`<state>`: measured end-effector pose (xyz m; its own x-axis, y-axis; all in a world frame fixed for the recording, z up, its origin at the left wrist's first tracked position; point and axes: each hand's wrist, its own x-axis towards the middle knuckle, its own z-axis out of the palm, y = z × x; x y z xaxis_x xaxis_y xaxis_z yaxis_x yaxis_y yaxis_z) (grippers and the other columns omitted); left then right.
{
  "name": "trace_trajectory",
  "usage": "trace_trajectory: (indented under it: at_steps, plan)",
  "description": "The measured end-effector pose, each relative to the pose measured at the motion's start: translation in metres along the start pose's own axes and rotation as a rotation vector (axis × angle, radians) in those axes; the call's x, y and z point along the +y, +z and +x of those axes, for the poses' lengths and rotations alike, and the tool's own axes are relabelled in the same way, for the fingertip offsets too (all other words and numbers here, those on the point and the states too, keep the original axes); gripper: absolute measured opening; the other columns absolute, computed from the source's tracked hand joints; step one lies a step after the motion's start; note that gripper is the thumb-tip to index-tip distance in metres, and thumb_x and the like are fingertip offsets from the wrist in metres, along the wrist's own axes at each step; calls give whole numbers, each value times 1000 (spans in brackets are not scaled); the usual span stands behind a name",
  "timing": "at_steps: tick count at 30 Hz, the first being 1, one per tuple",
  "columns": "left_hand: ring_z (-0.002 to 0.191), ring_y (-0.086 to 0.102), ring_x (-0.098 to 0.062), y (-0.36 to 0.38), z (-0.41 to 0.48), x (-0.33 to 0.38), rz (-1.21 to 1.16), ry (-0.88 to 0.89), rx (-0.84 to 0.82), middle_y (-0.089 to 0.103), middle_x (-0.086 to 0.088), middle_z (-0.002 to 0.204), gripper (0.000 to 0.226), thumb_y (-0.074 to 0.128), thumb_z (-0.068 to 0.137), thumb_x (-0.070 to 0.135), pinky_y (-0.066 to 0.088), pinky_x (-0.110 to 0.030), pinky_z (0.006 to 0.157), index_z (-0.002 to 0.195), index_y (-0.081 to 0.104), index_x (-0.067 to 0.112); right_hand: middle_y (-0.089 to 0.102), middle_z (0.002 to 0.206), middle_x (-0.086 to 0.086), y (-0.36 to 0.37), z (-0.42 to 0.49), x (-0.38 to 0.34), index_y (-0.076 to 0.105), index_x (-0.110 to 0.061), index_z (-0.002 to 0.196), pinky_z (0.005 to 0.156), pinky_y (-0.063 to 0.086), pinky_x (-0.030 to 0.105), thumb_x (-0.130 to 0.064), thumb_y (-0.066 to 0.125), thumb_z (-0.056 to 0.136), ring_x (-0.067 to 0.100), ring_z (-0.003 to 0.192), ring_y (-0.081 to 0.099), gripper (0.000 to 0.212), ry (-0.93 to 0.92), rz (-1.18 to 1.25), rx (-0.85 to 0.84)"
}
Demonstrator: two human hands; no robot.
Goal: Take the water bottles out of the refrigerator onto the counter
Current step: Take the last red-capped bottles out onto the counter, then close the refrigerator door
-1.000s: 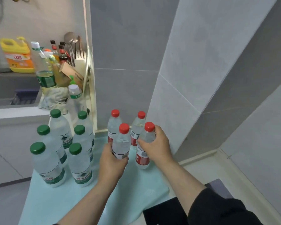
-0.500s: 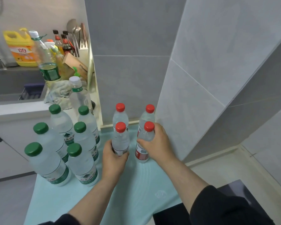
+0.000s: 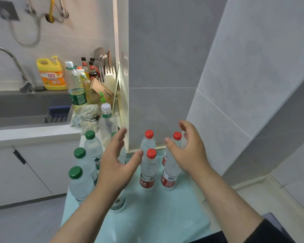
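Observation:
Several red-capped water bottles stand in a block on the pale green counter mat [image 3: 158, 213]; the front left one [image 3: 148, 170] and the front right one [image 3: 169, 174] are nearest me. Several green-capped bottles [image 3: 81, 185] stand to their left, partly hidden by my left arm. My left hand [image 3: 118, 165] hovers open just left of the red-capped block, holding nothing. Raised over the right-hand bottles, my right hand [image 3: 188, 153] has its fingers spread and is also empty. The refrigerator is out of view.
A white-capped bottle [image 3: 107, 123] and a crumpled cloth [image 3: 85, 117] sit behind the green-capped group. Oil, sauce bottles, utensils and a yellow detergent jug [image 3: 51, 74] crowd the ledge by the sink [image 3: 16, 120]. Grey tiled walls close in behind and right.
Both hands have let go of the two front red-capped bottles and lifted up and apart with fingers spread. The bottles stay standing on the mat. The camera has tilted up.

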<state>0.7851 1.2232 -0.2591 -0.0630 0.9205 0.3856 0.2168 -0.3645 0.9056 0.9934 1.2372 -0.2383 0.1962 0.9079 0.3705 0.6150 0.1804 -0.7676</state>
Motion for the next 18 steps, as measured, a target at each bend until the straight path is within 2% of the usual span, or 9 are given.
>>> trace_trajectory:
  at_steps: [2, 4, 6, 8, 10, 14, 16, 18]
  plan:
    - [129, 47, -1, -42, 11, 35, 3, 123, 19, 48, 17, 145, 68, 64, 75, 52, 40, -20, 101, 138, 40, 51, 39, 127, -33, -4, -5, -41, 38, -37, 137, 94, 33, 14, -63, 55, 76, -13, 115, 40, 69, -128, 11, 30]
    - [131, 46, -4, -80, 19, 71, 6, 233, 25, 48, 20, 145, 68, 64, 78, 47, 40, -24, 103, 141, 40, 48, 35, 125, -43, -5, -11, -83, 37, -43, 134, 90, 34, 7, -58, 56, 79, -23, 117, 35, 61, -229, 58, 60]
    - [133, 47, -8, -114, 25, 103, 35, 368, 35, 49, 22, 143, 66, 63, 81, 41, 40, -24, 104, 143, 41, 40, 35, 126, -42, -6, -16, -125, 36, -48, 132, 85, 36, 1, -55, 58, 80, -25, 117, 34, 57, -311, 115, 79]
    - [134, 46, -11, -152, 26, 132, 65, 469, 68, 49, 19, 145, 65, 62, 82, 38, 39, -27, 106, 144, 42, 34, 37, 127, -39, -5, -19, -170, 37, -46, 129, 92, 32, 0, -54, 58, 80, -23, 118, 35, 55, -399, 162, 91]
    - [133, 47, -13, -187, 23, 154, 70, 503, 112, 50, 13, 145, 64, 62, 82, 37, 41, -34, 106, 143, 44, 31, 40, 127, -36, -5, -20, -208, 40, -43, 129, 94, 32, 2, -53, 59, 80, -21, 117, 39, 54, -470, 212, 83]
    - [132, 49, -13, -258, -2, 195, 165, 493, 253, 51, 9, 145, 67, 64, 78, 40, 42, -50, 105, 142, 45, 29, 48, 127, -29, 7, -26, -279, 44, -47, 123, 94, 37, 10, -50, 60, 78, -10, 118, 48, 48, -578, 377, 26]
    - [132, 49, -14, -291, -25, 216, 218, 506, 330, 52, 10, 144, 65, 63, 79, 40, 41, -49, 106, 141, 46, 32, 54, 129, -19, 17, -36, -309, 47, -41, 126, 96, 38, 15, -51, 60, 77, 0, 121, 51, 52, -613, 472, -34]
    - [131, 50, -13, -316, -54, 238, 278, 513, 409, 53, 13, 143, 62, 64, 78, 39, 41, -48, 106, 138, 48, 37, 55, 129, -17, 26, -50, -333, 49, -35, 129, 98, 39, 22, -52, 60, 76, 4, 122, 51, 56, -658, 536, -89]
